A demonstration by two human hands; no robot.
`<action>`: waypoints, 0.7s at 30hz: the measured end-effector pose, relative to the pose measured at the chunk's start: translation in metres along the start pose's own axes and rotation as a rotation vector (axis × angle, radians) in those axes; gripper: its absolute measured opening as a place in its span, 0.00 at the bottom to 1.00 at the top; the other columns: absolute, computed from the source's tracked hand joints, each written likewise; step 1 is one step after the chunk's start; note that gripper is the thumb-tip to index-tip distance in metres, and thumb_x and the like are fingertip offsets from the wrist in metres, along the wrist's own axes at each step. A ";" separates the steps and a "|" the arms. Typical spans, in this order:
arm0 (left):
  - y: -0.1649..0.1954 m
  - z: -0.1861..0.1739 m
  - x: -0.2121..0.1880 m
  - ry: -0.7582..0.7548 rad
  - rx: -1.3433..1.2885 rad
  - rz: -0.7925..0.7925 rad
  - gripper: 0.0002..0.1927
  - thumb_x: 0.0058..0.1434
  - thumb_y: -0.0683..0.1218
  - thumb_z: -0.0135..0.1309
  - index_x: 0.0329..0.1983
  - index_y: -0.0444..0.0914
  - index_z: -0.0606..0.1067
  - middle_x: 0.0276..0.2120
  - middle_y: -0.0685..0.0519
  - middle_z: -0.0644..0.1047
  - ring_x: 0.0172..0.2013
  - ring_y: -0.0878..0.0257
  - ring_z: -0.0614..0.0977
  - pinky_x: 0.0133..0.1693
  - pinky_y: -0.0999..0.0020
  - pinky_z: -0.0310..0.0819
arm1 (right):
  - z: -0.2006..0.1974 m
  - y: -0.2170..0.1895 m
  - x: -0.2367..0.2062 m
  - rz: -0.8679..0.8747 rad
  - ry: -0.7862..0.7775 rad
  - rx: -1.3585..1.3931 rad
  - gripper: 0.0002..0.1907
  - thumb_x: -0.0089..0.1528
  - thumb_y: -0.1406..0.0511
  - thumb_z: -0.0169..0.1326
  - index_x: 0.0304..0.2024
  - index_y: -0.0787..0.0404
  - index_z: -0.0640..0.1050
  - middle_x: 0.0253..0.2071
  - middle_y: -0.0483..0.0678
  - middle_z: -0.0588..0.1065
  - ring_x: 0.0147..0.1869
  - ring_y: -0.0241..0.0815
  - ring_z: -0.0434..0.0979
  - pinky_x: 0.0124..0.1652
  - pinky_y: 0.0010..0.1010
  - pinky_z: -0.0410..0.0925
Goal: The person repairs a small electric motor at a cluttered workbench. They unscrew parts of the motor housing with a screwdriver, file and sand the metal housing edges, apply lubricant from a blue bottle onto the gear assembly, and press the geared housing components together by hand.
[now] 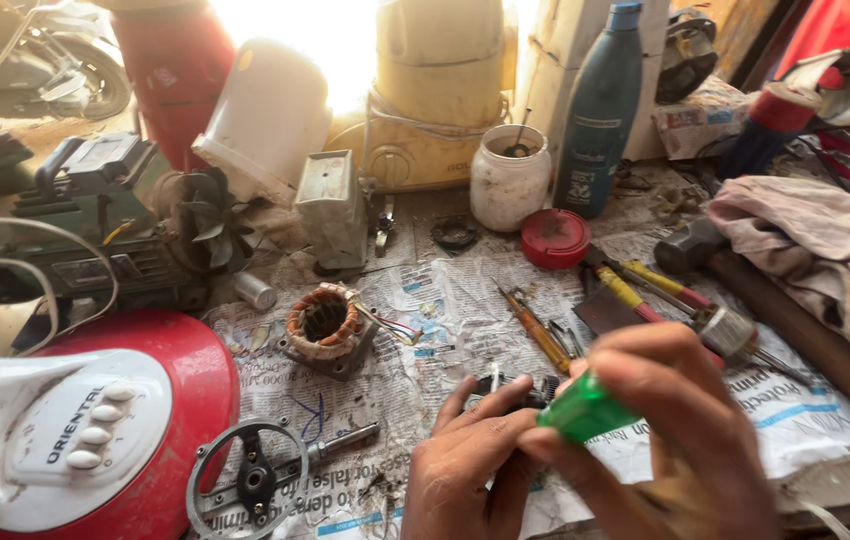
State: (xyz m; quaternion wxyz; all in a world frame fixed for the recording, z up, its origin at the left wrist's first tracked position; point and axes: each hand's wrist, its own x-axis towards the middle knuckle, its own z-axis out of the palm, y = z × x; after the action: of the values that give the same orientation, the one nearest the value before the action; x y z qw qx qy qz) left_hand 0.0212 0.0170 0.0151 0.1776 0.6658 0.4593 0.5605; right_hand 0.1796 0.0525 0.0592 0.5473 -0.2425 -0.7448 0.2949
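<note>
A green translucent screwdriver handle (583, 408) sits tilted low in view, its blurred end towards a small dark metal part (525, 392) above the newspaper.

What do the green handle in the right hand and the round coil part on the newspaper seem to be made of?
Green handle: likely translucent plastic, glossy and glowing in the light. Coil part: copper-coloured wire windings wrapped in pale tape, seated in a dark, dull metal frame.
</note>
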 end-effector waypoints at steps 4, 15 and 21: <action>-0.004 -0.001 -0.004 0.001 -0.061 0.015 0.12 0.62 0.39 0.62 0.50 0.39 0.80 0.48 0.46 0.85 0.61 0.52 0.84 0.67 0.45 0.67 | -0.003 -0.002 -0.003 0.032 -0.025 0.226 0.36 0.60 0.75 0.60 0.67 0.49 0.65 0.57 0.59 0.76 0.62 0.48 0.80 0.57 0.39 0.75; 0.001 0.000 0.000 -0.095 0.164 0.070 0.25 0.61 0.34 0.59 0.63 0.39 0.74 0.59 0.46 0.78 0.67 0.43 0.74 0.65 0.46 0.70 | 0.007 -0.015 0.016 -0.080 0.007 -0.034 0.43 0.56 0.76 0.63 0.67 0.50 0.57 0.53 0.59 0.71 0.57 0.44 0.79 0.58 0.40 0.77; -0.005 0.003 -0.002 -0.088 0.189 0.082 0.28 0.57 0.33 0.59 0.62 0.39 0.74 0.57 0.45 0.78 0.65 0.43 0.75 0.63 0.46 0.71 | -0.003 0.002 0.001 -0.020 0.036 0.170 0.34 0.62 0.74 0.52 0.68 0.53 0.60 0.56 0.56 0.73 0.59 0.43 0.79 0.61 0.39 0.72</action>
State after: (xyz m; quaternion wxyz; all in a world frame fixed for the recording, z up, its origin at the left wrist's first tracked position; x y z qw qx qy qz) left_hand 0.0223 0.0186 0.0092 0.1110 0.7218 0.4743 0.4917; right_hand 0.1819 0.0552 0.0594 0.5821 -0.1927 -0.7095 0.3473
